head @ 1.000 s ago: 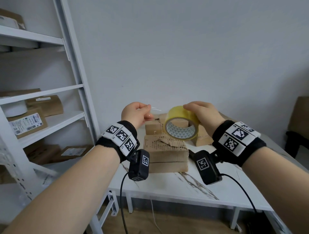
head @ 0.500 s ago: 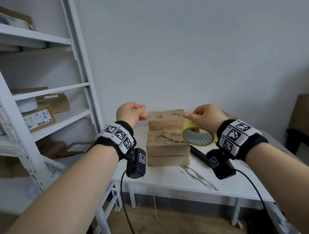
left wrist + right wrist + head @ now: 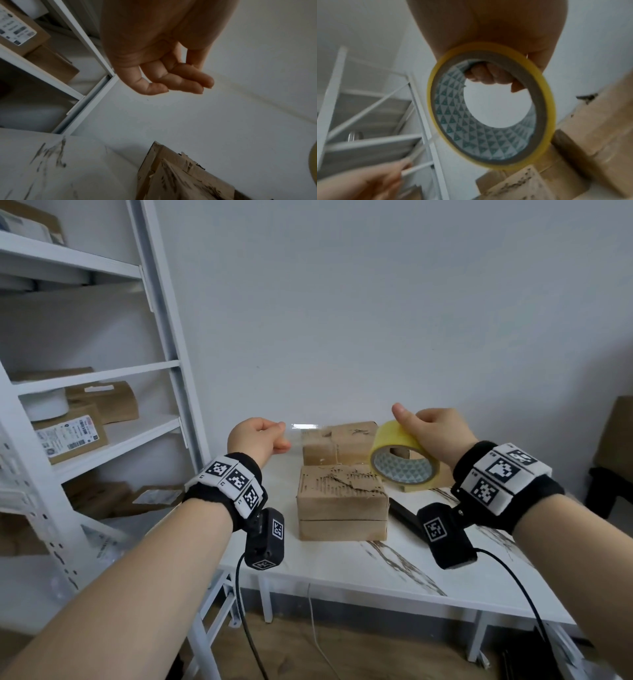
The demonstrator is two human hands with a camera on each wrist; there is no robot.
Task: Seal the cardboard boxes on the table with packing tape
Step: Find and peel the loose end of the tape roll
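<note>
My right hand [image 3: 416,424] holds a yellow roll of packing tape [image 3: 404,463] in the air above the cardboard boxes, with fingers [image 3: 484,76] hooked inside its core [image 3: 471,135]. My left hand [image 3: 279,436] pinches the free end of the tape. A clear strip [image 3: 329,433] stretches level between that hand and the roll. In the left wrist view its fingers [image 3: 185,82] are curled against the thumb. Below stand two stacked boxes [image 3: 342,498] with a torn top, and more boxes [image 3: 342,440] behind them against the wall.
The boxes stand on a white marble-pattern table [image 3: 342,570]. A dark flat object [image 3: 402,513] lies to the right of the stack. A white metal shelf [image 3: 113,436] with parcels stands at the left. A brown chair [image 3: 613,446] is at the far right.
My hands have drawn apart and the clear strip between them has grown longer. The roll dipped toward the boxes half a second ago and is now raised and tilted up again.
</note>
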